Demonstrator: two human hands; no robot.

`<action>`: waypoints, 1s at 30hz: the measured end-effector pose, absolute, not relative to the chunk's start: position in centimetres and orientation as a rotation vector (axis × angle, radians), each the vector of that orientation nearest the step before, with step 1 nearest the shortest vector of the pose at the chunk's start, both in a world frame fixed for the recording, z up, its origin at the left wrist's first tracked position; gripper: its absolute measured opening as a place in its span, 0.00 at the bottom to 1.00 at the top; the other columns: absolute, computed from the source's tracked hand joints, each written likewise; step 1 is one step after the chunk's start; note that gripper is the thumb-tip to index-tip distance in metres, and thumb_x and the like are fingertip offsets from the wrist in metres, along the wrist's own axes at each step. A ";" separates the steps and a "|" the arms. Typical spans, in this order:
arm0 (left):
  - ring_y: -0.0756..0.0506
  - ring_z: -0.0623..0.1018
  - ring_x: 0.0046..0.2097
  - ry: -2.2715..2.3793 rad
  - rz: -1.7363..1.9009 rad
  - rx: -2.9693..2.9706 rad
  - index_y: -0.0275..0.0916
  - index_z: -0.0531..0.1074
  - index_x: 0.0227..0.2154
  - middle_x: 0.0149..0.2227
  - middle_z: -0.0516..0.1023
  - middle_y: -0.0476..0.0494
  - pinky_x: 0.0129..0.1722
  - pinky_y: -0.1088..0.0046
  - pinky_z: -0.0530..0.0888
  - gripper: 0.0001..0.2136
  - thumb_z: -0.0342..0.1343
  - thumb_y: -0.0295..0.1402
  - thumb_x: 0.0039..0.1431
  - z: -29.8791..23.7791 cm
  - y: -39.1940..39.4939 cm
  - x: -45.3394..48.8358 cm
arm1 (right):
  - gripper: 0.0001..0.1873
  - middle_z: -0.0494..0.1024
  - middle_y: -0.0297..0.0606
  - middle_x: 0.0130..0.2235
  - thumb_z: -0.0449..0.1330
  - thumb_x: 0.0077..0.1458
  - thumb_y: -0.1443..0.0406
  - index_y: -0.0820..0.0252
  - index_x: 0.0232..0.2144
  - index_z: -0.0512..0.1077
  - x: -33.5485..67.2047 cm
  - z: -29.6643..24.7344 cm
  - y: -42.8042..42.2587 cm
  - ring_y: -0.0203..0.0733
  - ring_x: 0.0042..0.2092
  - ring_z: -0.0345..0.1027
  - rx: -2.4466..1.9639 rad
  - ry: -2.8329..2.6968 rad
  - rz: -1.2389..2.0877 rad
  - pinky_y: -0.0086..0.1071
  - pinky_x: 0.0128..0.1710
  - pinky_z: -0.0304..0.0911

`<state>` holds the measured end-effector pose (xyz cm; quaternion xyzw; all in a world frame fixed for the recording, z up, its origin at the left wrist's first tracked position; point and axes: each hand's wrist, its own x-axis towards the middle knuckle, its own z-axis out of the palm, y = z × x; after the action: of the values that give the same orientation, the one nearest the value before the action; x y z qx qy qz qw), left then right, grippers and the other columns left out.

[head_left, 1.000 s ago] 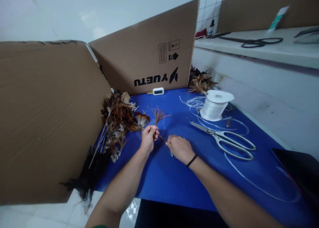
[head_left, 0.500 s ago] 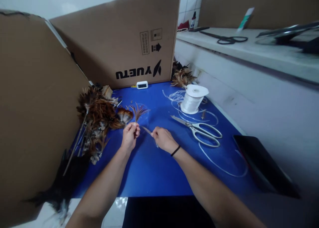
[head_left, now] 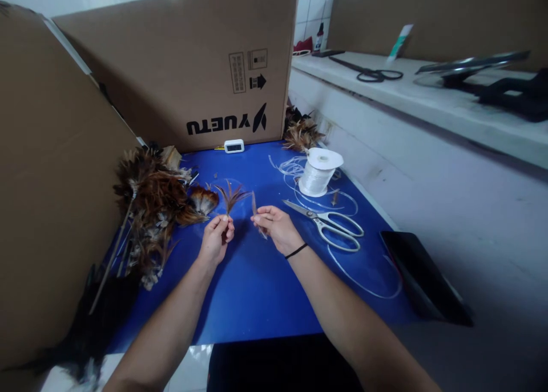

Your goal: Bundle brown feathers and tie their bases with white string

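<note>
1. I count two pairs of scissors: white-handled scissors near right, black scissors far right.
2. Two feather heaps: left heap, far heap.
3. One cord spool.
4. One feather tuft, one single feather.
5. One small clock.

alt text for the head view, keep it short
The left hand pinches a small bunch of feathers and the right hand a single feather, over a blue mat. A feather pile lies left of them; scissors and a spool of white cord lie right.
</note>
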<state>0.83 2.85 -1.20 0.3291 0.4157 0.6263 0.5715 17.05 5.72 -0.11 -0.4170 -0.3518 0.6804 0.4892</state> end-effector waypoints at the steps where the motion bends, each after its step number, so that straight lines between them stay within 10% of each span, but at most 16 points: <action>1: 0.58 0.62 0.19 0.963 1.447 0.761 0.33 0.69 0.26 0.21 0.67 0.50 0.17 0.83 0.56 0.08 0.60 0.34 0.50 -1.1 2.8 0.9 | 0.18 0.77 0.34 0.26 0.68 0.34 0.66 0.62 0.30 0.66 17.0 -0.1 5.7 0.31 0.24 0.68 -0.992 -0.852 1.638 0.23 0.21 0.59; 12: 0.62 0.61 0.19 0.834 1.090 0.544 0.32 0.68 0.27 0.37 0.75 0.39 0.14 0.88 0.57 0.07 0.60 0.30 0.49 -0.4 1.4 2.1 | 0.15 0.76 0.32 0.30 0.65 0.39 0.70 0.60 0.32 0.66 16.8 0.9 5.4 0.35 0.33 0.72 -0.821 -0.934 1.208 0.31 0.35 0.67; 30: 0.59 0.65 0.18 0.811 1.005 0.377 0.32 0.69 0.28 0.29 0.77 0.39 0.16 0.89 0.64 0.02 0.55 0.26 0.55 -0.6 1.3 2.6 | 0.07 0.76 0.35 0.33 0.61 0.50 0.66 0.58 0.33 0.67 16.1 1.1 3.6 0.37 0.36 0.73 -0.848 -1.160 0.891 0.33 0.40 0.69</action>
<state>2.63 1.28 -0.59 0.1746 0.3754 0.4656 0.7822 16.05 3.56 1.11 -0.3752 -0.5136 0.3942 0.6634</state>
